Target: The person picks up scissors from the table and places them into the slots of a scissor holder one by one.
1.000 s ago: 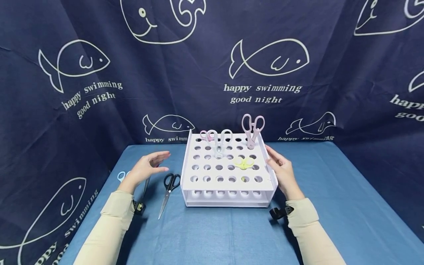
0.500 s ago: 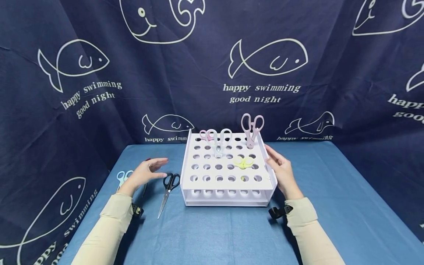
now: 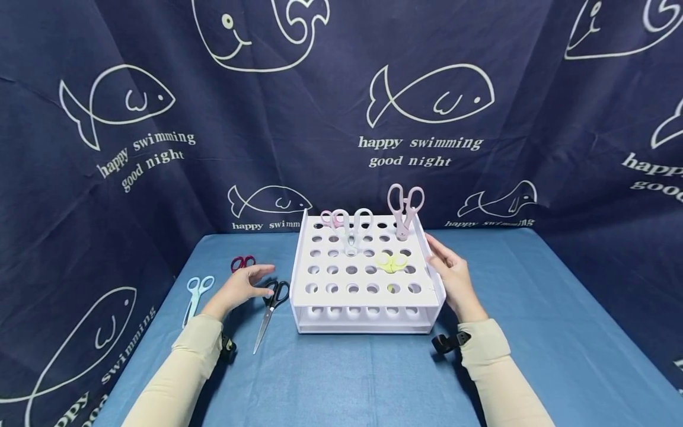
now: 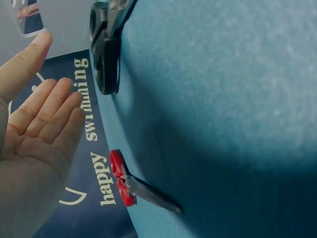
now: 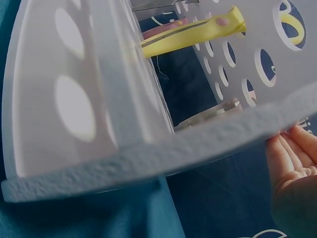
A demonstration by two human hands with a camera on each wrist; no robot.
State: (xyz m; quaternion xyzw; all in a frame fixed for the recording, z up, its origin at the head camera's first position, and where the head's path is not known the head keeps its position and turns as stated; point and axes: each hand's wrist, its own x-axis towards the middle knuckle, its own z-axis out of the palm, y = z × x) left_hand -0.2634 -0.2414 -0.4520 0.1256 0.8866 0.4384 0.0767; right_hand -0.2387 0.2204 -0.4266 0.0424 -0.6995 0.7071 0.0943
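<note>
My left hand [image 3: 241, 288] hovers with straight fingers and thumb apart at the handles of the black scissors [image 3: 276, 292], holding nothing; the thumb tip overlaps a handle loop in the head view. In the left wrist view, the palm [image 4: 42, 144] shows bare beside those scissors. Behind the hand lie red-handled scissors [image 3: 243, 262]. My right hand [image 3: 452, 274] rests its fingers against the right side wall of the white rack [image 3: 368, 302]; the right wrist view shows the fingertips at the panel's edge. Yellow scissors [image 3: 392, 262] stand in the rack, blades down through a hole.
Light blue scissors [image 3: 198, 290] lie at the table's left. Clear-handled scissors [image 3: 352, 228], pink scissors [image 3: 332, 218] and mauve scissors [image 3: 405, 207] stand in the rack's rear half. A navy fish-print curtain [image 3: 341, 107] hangs behind the blue table [image 3: 352, 379].
My left hand has moved nearer to me and slightly right toward the black scissors' handles, uncovering the red and light blue scissors. The right hand stays at the rack.
</note>
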